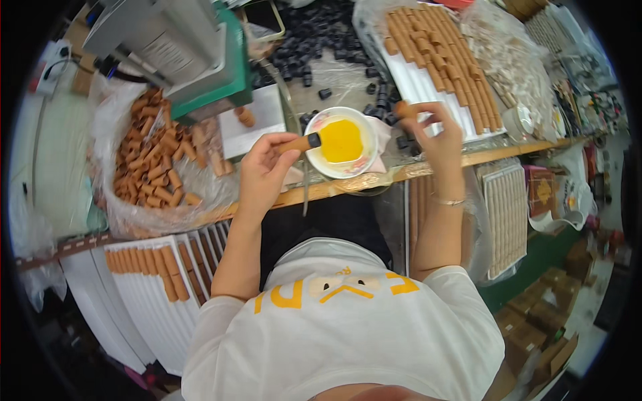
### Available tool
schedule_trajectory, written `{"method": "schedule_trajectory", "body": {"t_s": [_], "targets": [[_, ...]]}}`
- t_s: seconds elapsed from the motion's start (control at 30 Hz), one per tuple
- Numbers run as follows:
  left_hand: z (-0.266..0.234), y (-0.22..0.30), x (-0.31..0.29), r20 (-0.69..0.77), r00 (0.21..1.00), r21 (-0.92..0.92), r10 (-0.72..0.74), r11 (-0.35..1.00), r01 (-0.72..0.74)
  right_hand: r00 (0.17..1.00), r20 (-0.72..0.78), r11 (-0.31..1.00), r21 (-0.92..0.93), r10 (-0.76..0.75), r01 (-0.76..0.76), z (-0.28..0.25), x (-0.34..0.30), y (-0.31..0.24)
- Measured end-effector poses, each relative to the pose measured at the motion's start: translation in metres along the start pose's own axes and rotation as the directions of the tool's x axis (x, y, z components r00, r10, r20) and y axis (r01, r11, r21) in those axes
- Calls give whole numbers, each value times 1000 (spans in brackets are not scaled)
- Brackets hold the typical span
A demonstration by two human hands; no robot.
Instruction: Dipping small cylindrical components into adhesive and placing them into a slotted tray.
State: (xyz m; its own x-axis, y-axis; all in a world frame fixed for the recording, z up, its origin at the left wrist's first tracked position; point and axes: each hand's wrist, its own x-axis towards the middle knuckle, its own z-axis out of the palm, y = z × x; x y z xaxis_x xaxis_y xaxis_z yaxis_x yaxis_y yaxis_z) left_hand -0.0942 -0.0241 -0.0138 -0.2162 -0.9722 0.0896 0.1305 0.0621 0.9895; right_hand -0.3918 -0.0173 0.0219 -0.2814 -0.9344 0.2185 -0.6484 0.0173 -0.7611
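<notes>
My left hand (267, 160) is closed around a brown tube (293, 145) with a black ring-like piece (313, 140) on its right end. That end reaches over the left rim of a white flower-patterned bowl (321, 169), which holds yellow liquid (342, 142). To the right of the bowl, my right hand (435, 130) pinches a short brown piece (403, 109) at its fingertips, near the white tray; the fingers partly cover it. Many small black pieces (341, 47) lie loose on the table behind the bowl.
A grey and green machine (227, 73) stands at the left, beside a plastic-lined heap of brown tubes (157, 150). At the back right, a white ridged tray (418, 77) bears rows of tubes. Another ridged tray (154, 314) is at the lower left. The wooden table edge (281, 199) runs before me.
</notes>
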Motion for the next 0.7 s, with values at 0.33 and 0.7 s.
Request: {"method": "schedule_trajectory", "body": {"t_s": [0.33, 0.7], "targets": [[-45, 30, -16, -43, 995, 398, -90, 912, 100, 676, 335, 712, -20, -657, 702, 99, -31, -88], [-77, -17, 33, -271, 894, 768, 356, 640, -22, 883, 354, 942, 243, -309, 232, 166, 4, -96]]}}
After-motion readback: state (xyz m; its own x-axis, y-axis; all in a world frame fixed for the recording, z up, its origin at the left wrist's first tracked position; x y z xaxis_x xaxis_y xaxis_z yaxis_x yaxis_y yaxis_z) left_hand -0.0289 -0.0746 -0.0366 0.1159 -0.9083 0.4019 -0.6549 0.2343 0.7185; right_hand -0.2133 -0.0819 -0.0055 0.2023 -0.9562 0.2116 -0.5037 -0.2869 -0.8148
